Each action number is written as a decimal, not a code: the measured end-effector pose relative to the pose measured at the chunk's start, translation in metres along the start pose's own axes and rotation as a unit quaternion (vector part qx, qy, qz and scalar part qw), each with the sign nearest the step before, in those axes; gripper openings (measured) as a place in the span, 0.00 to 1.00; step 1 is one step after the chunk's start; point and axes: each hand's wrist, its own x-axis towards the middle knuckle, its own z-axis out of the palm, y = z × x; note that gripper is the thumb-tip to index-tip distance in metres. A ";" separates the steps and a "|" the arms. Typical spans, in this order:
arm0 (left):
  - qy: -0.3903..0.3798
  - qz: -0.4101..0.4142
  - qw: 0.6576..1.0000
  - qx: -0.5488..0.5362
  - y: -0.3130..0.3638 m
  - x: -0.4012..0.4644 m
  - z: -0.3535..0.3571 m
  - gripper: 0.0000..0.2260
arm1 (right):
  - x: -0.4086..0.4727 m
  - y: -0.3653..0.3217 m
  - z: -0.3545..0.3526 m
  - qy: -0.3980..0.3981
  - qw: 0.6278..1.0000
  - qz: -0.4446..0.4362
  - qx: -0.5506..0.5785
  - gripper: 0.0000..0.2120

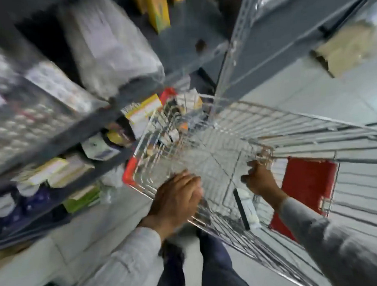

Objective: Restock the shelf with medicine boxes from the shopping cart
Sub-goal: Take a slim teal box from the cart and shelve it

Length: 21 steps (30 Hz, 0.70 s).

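Note:
The picture is motion-blurred. A wire shopping cart [216,141] with red corner guards stands against the grey metal shelf [89,136]. Several medicine boxes [170,113] lie at the cart's far end. My left hand [176,199] rests on the cart's near rim, fingers curled over the wire. My right hand [258,178] grips the wire edge of the cart's inner flap near the red seat panel [306,186]. Neither hand holds a box.
The shelf on the left carries boxes [49,172], white bottles [7,207] and plastic-wrapped packs [109,48]. A grey upright post [228,57] stands behind the cart. A cardboard box [346,47] lies on the tiled floor at right. My legs [200,264] are below.

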 end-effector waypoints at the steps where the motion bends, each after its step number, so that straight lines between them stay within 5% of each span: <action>1: -0.016 -0.007 1.000 0.003 -0.001 0.000 0.011 0.19 | 0.009 0.022 0.013 -0.018 0.999 0.022 -0.037 0.32; 6: -0.036 -0.059 0.998 0.001 -0.005 0.001 0.019 0.27 | 0.025 0.100 0.067 -0.089 0.986 0.086 -0.108 0.26; 10: -0.048 -0.071 0.996 0.002 -0.005 0.003 0.020 0.27 | 0.023 0.124 0.092 -0.073 0.986 0.092 -0.118 0.19; 16: -0.052 -0.081 0.995 0.014 -0.004 0.002 0.019 0.26 | 0.013 0.106 0.080 -0.051 0.990 0.078 -0.108 0.08; 21: -0.019 -0.084 0.996 -0.015 0.008 -0.004 0.003 0.21 | -0.016 0.053 0.042 -0.054 0.993 -0.011 -0.104 0.17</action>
